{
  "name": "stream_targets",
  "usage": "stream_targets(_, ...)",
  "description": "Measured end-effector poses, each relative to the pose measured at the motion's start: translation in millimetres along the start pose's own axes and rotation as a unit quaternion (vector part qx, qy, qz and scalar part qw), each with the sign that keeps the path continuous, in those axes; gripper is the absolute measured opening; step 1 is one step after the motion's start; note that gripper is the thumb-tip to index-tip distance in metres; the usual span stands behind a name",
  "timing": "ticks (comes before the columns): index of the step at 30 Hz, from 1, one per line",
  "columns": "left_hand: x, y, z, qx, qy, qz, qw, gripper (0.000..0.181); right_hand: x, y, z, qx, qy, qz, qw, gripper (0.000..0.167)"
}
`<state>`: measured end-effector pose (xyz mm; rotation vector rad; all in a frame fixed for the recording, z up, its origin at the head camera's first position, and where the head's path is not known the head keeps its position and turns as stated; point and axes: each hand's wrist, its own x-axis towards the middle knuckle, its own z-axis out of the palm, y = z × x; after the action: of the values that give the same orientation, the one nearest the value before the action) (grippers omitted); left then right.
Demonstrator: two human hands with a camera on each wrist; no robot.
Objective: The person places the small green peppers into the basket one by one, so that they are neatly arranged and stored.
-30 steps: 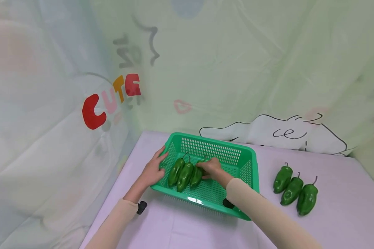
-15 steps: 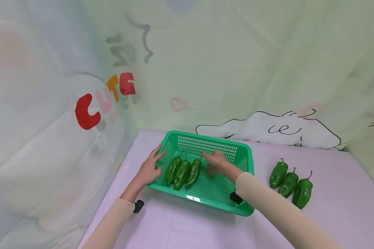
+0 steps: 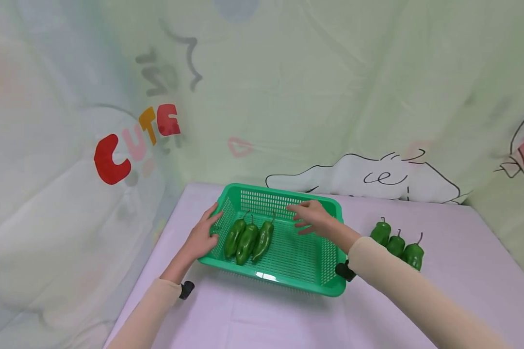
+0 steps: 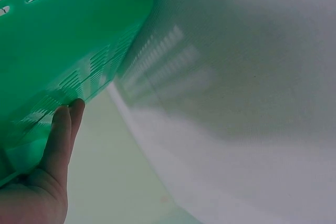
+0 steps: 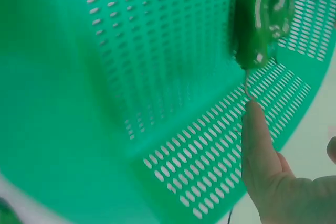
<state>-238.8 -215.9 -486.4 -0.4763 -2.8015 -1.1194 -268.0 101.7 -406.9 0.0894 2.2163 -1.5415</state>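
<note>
Three green peppers [image 3: 247, 242] lie side by side in the left half of a green perforated basket [image 3: 299, 254], their stems toward its back wall. The left hand [image 3: 202, 235] rests with spread fingers on the basket's left rim; the left wrist view has this hand [image 4: 50, 174] touching the basket's outside [image 4: 68, 24]. Over the basket's right half, the right hand [image 3: 316, 218] hovers with fingers extended and holds nothing. In the right wrist view, the right hand [image 5: 273, 171] appears below a pepper [image 5: 252, 24] and its stem.
On the purple-white tablecloth [image 3: 454, 271] right of the basket lie more green peppers [image 3: 396, 245], partly hidden by the right forearm. A printed curtain [image 3: 297, 97] hangs behind the table and along its left side.
The right hand has let go of the third pepper and moved right, away from it. That pepper now lies beside the other two. The left hand stays on the rim, while the head view has shifted.
</note>
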Motion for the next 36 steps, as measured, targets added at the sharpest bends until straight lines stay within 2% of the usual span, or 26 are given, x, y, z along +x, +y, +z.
stream_targets(7,-0.5,-0.2,0.9,-0.005,-0.006,-0.008,0.9999,0.073,-13.0,1,-37,0.027,0.009,-0.016,0.9995,0.062)
stream_targets(12,-2.2,-2.8,1.5,-0.008,-0.009,-0.01,0.9999,0.073,-23.0,11,-68,0.011,0.031,-0.018,0.9993,0.069)
stream_targets(18,0.2,-2.1,0.9,-0.006,-0.006,-0.004,1.0,0.073,-39.1,34,-110,-0.008,0.051,-0.017,0.9985,0.075)
stream_targets(23,1.0,0.3,-0.8,-0.002,-0.007,-0.008,0.9999,0.073,-52.8,61,-143,-0.013,0.075,-0.017,0.9969,0.076)
stream_targets(27,0.4,0.1,-0.3,0.0,-0.005,-0.002,1.0,0.073,-64.7,87,-161,-0.048,0.132,-0.006,0.99,0.073)
stream_targets(32,-0.6,-0.3,1.3,0.004,0.001,0.0,1.0,0.072,-75.6,120,-178,-0.1,0.216,-0.001,0.9713,0.069)
stream_targets(34,-1.3,0.0,1.5,0.005,0.002,0.001,1.0,0.072,-77.7,134,-186,-0.11,0.236,0.004,0.9654,0.068)
stream_targets(36,-3.4,0.0,1.2,0.004,0.002,0.003,1.0,0.072,-79.1,148,-195,-0.113,0.243,0.017,0.9632,0.068)
